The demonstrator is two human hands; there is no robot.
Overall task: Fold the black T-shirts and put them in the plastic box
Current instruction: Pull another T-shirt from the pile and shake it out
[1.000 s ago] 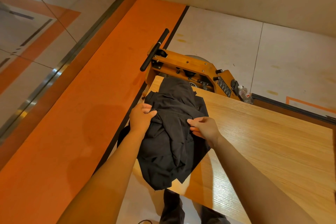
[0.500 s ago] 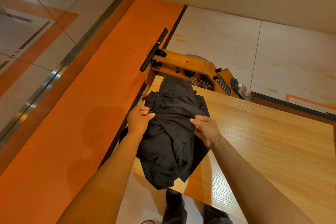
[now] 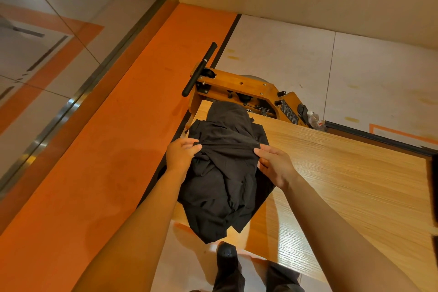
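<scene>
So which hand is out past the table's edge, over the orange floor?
The left hand, gripping the black T-shirts at the table's left edge. The right hand pinches the cloth over the wooden top.

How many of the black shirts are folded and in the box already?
None that the view shows. The crumpled black T-shirts lie in an unfolded heap at the corner of the light wooden table. In hand: the left hand and right hand each pinch one stretched band of cloth on top. Left: all the folding and boxing; no plastic box is in view.
</scene>
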